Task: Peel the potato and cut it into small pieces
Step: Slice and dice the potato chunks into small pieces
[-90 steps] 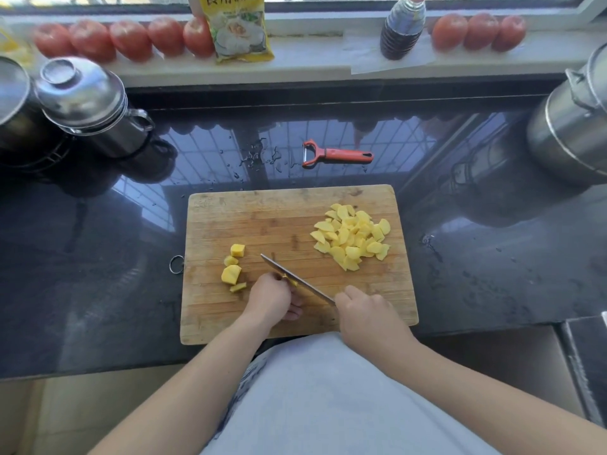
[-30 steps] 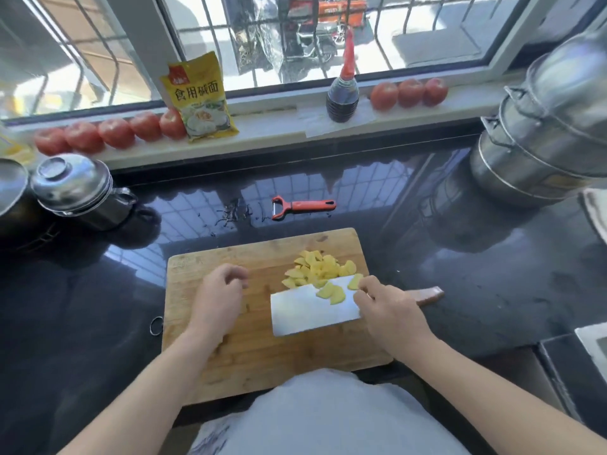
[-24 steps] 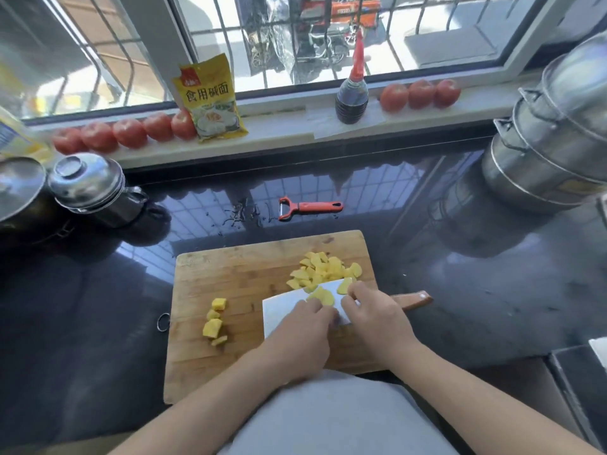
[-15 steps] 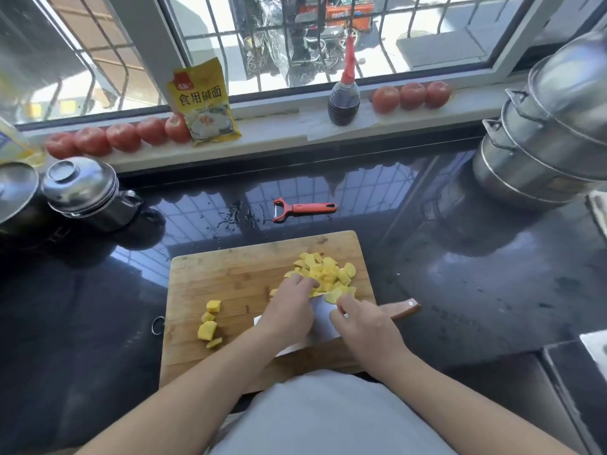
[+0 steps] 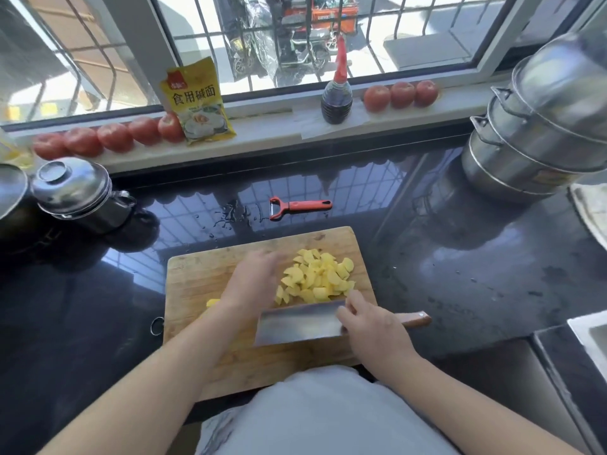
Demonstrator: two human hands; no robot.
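A wooden cutting board (image 5: 197,277) lies on the dark counter in front of me. A pile of yellow cut potato pieces (image 5: 317,279) sits on its far right part. My right hand (image 5: 371,323) grips a cleaver (image 5: 295,325) by its wooden handle, the wide blade tilted flat-side up just below the pile. My left hand (image 5: 253,282) is blurred, fingers extended, above the board just left of the pile. A few larger potato chunks (image 5: 212,303) peek out from behind my left wrist.
An orange peeler (image 5: 299,206) lies on the wet counter behind the board. A steel lidded pot (image 5: 75,192) stands at the left, stacked steel steamers (image 5: 538,126) at the right. Tomatoes (image 5: 113,137), a yellow packet (image 5: 197,103) and a dark sauce bottle (image 5: 336,100) line the windowsill.
Slices that lay on the cleaver blade now lie in the pile, wiped off by my left hand. The blade is bare and my left hand is moving off to the left.
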